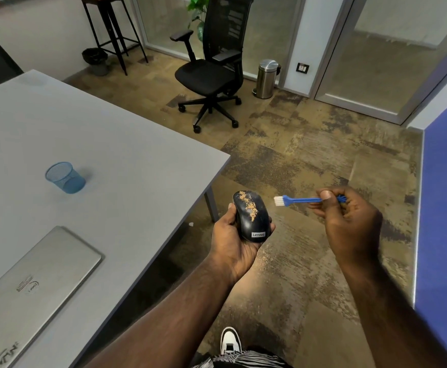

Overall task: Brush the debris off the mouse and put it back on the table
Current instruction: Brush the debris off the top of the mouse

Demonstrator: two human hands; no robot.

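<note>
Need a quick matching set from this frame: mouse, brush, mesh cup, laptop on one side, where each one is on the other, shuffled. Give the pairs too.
Things:
1. mouse
2. brush
3. mesh cup
4. laptop

Places or states:
A. closed, lying on the table near its front edge
B. held in the left hand, out past the table edge above the floor, tan debris on its top
C. standing upright on the table, apart from the other things
D. pinched in the right hand, white bristles pointing toward the mouse, not touching it

Pairs: 1-B, 2-D, 3-C, 4-A
</note>
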